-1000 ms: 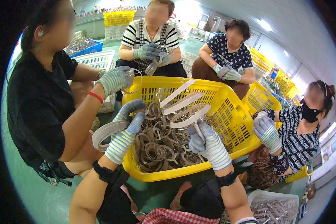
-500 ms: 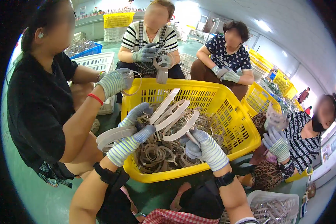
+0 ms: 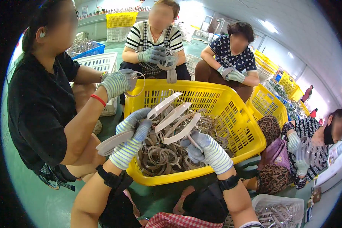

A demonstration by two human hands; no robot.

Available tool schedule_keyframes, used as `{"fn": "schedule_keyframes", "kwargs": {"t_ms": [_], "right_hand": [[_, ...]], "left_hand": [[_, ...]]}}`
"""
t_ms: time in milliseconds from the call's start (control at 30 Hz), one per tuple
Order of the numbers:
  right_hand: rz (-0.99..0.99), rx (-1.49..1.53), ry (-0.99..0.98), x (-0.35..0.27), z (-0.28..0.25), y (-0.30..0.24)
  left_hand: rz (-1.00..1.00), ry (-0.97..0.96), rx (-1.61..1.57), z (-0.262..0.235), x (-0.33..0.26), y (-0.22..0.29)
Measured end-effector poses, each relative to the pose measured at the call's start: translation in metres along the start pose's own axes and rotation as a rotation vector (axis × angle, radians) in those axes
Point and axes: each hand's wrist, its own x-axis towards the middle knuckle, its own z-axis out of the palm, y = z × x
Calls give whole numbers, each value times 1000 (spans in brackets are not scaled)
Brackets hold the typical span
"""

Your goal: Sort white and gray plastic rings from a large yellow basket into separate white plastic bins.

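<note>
My left hand (image 3: 135, 131), in a grey and striped knit glove, is closed around grey rings. A stack of rings (image 3: 116, 142) sticks out on its left side, seen nearly edge-on. On its other side several loose-spaced rings (image 3: 173, 117) stand above the basket; how each is held is partly hidden. My right hand (image 3: 206, 147), gloved alike, pinches the stem of a ring (image 3: 183, 130), the nearest of these. Below both hands, a yellow basket (image 3: 178, 178) is heaped with similar rings (image 3: 165, 155), some with spokes and stems.
Co-workers sit round the basket. The one at left holds a ring (image 3: 140, 84), the one opposite a bundle (image 3: 171, 66), the one at right clear-looking pieces (image 3: 307, 154). A white crate (image 3: 298, 207) with metallic parts stands at lower right, a white crate (image 3: 97, 60) at far left.
The rings between my hands have tilted and spread apart, and my left-hand stack is turned more edge-on. The right-hand co-worker has leaned away and lowered their pieces.
</note>
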Motion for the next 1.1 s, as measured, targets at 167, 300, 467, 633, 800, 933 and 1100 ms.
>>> {"fn": "schedule_keyframes", "kwargs": {"t_ms": [167, 300, 467, 633, 800, 933, 1100], "right_hand": [[7, -100, 15, -5, 9, -5], [24, -64, -2, -6, 6, -7], [31, -76, 18, -9, 8, -4], [22, -67, -33, -2, 5, 0], [-204, -265, 217, 2, 8, 2], [-249, -363, 304, -9, 9, -6], [-473, -777, 348, -4, 10, -7]], "left_hand": [[139, 140, -95, 5, -2, 7], [-69, 97, -250, -1, -2, 11], [-208, -27, -363, -11, -1, 11], [-308, -81, -409, -21, -1, 14], [-306, -119, -387, -18, -4, 14], [-226, -74, -241, -4, -4, 16], [-205, -8, -73, -9, -12, 22]]}}
